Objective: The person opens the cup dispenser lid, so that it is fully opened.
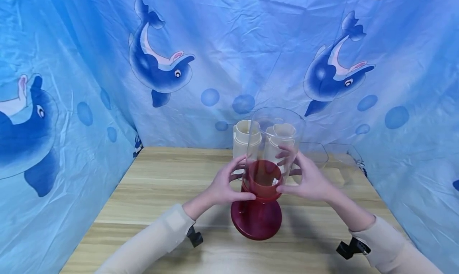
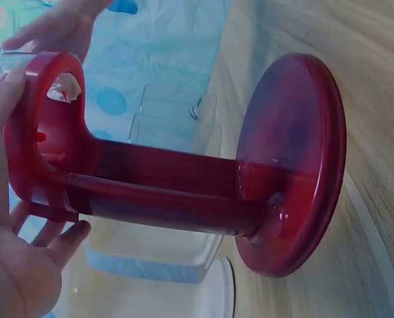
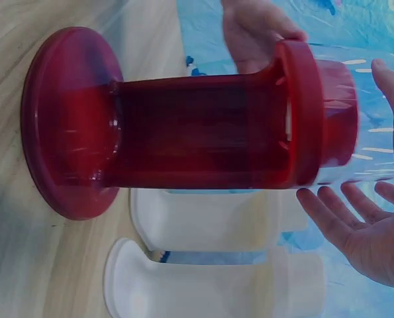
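A dark red dispenser stand (image 2: 150, 179) stands upright on the table, its round base flat on the wood. A clear cylinder (image 1: 276, 146) rises from its collar (image 3: 306, 112), around the collar's inner ring. My left hand (image 1: 229, 184) grips the collar from the left, thumb in front and fingers behind. On the other side my right hand (image 1: 305, 174) holds the lower part of the cylinder, thumb in front, spread fingers behind. Whether all of its fingertips touch cannot be told. Close behind the red stand are two off-white stands (image 3: 203, 218) of similar shape, partly hidden.
On the wooden table (image 1: 172, 174), clear containers (image 1: 315, 152) stand at the back right, faint against the cloth. A blue dolphin-print curtain (image 1: 222, 47) hangs behind and along both sides. Black straps with small mounts (image 1: 195, 236) are on both wrists.
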`<action>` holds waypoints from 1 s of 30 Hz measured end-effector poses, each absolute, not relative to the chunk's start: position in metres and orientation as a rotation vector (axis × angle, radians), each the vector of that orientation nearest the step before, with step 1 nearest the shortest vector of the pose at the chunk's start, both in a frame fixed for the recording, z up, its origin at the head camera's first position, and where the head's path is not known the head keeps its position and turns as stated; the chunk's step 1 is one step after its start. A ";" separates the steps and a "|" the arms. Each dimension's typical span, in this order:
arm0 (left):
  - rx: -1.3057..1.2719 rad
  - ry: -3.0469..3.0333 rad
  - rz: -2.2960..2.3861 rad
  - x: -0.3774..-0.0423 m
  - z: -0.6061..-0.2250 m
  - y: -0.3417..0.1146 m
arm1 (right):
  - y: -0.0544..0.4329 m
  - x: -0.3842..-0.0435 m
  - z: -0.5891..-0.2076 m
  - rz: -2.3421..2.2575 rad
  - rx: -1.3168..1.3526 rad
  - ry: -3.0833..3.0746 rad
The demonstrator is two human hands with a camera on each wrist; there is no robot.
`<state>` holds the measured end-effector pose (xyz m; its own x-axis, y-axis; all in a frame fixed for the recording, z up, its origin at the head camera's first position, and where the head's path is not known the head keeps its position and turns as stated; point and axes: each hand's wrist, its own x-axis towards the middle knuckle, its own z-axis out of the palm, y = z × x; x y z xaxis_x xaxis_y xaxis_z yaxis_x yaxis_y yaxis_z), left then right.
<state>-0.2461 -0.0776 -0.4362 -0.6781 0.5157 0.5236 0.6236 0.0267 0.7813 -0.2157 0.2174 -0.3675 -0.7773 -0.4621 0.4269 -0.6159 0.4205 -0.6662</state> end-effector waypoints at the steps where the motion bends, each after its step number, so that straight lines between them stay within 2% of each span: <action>1: -1.210 -2.180 -1.756 -0.246 -0.436 -0.077 | 0.217 -0.217 -0.369 1.288 0.964 -2.496; 10: -1.060 -2.215 -1.696 -0.229 -0.435 -0.072 | 0.222 -0.233 -0.372 1.384 1.086 -2.481; 21: -1.124 -2.163 -1.684 -0.236 -0.412 -0.077 | 0.221 -0.220 -0.361 1.344 1.044 -2.400; 30: -1.044 -2.156 -1.563 -0.225 -0.414 -0.071 | 0.225 -0.232 -0.363 1.417 1.201 -2.404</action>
